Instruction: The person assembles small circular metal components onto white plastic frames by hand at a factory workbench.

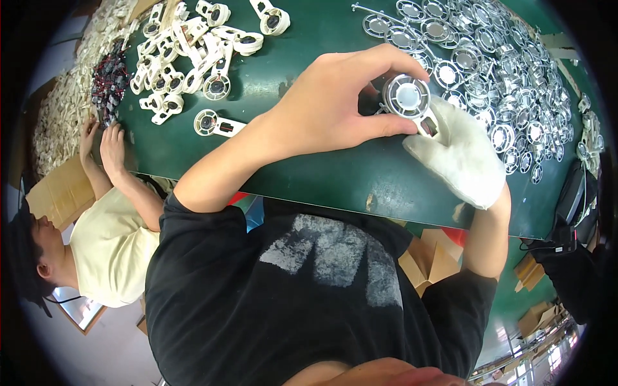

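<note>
Between my two hands, above the green table, is a small handheld fan housing with a round silver grille facing up. My left hand is bare, its thumb and forefinger closed on the rim of the round head. Wrapped in a white glove, my right hand grips the handle end, which the glove mostly hides. A white fan housing with a dark motor in its round end lies by my left forearm.
Several white fan housings are heaped at the far left of the green table. A large pile of silver grilles covers the far right. Beside dark wired parts, a co-worker's hands reach in from the left.
</note>
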Demonstrator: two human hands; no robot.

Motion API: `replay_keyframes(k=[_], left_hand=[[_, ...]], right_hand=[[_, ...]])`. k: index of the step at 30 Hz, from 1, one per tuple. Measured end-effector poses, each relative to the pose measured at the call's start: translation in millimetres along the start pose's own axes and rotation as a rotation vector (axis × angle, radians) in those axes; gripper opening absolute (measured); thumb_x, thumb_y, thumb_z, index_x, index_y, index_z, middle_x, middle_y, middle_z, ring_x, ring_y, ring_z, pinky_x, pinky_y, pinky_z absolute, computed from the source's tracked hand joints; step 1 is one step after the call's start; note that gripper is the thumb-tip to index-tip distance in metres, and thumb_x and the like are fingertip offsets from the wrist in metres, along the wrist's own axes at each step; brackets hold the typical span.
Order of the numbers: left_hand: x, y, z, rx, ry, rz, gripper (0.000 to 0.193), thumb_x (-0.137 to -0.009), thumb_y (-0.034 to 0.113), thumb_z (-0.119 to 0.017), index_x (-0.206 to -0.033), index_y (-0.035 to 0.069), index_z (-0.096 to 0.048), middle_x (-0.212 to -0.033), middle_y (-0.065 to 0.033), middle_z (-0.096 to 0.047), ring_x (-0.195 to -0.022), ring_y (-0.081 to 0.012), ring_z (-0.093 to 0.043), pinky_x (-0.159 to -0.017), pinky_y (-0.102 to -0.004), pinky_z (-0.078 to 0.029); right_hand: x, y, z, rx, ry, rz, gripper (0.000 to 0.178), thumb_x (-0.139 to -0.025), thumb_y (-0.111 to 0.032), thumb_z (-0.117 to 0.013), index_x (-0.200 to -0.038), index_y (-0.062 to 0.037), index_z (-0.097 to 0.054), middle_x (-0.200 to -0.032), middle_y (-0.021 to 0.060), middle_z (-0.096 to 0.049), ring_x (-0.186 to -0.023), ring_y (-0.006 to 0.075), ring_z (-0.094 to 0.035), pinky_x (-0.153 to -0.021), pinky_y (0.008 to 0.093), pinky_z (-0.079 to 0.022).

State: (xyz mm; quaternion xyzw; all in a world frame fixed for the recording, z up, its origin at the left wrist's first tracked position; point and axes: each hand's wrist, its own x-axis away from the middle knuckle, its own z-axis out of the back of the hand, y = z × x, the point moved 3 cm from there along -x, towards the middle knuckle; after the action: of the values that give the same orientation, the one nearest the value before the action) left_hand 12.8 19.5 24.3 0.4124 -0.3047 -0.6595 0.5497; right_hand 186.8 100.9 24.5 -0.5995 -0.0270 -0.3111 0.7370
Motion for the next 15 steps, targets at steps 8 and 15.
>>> replay_keyframes(k=[8,15], left_hand=[[-1.7,-10.5,-2.7,0.190,-0.020,0.015,0.050,-0.078,0.005,-0.087,-0.121,0.005,-0.063,-0.128,-0.0094,-0.071,-0.114,-0.0197,-0.069,-0.092,-0.0321,-0.058],[-1.0,-7.0,-9.1,0.163,-0.015,-0.325,0.049,-0.077,0.003,-0.086,-0.121,0.004,-0.065,-0.128,-0.0157,-0.070,-0.121,-0.0304,-0.066,-0.100,-0.0390,-0.054]], right_hand=[[6.6,4.4,0.4,-0.366,-0.122,-0.011,0.037,-0.095,-0.020,-0.052,-0.123,0.0010,-0.061,-0.070,-0.0008,-0.050,-0.063,0.0077,-0.044,-0.059,0.0259,-0.038],[5.5,1.2,-1.4,-0.211,-0.081,-0.101,0.039,-0.101,-0.036,-0.058,-0.114,-0.0007,-0.069,-0.076,0.0005,-0.058,-0.069,0.0080,-0.052,-0.062,0.0270,-0.042]])
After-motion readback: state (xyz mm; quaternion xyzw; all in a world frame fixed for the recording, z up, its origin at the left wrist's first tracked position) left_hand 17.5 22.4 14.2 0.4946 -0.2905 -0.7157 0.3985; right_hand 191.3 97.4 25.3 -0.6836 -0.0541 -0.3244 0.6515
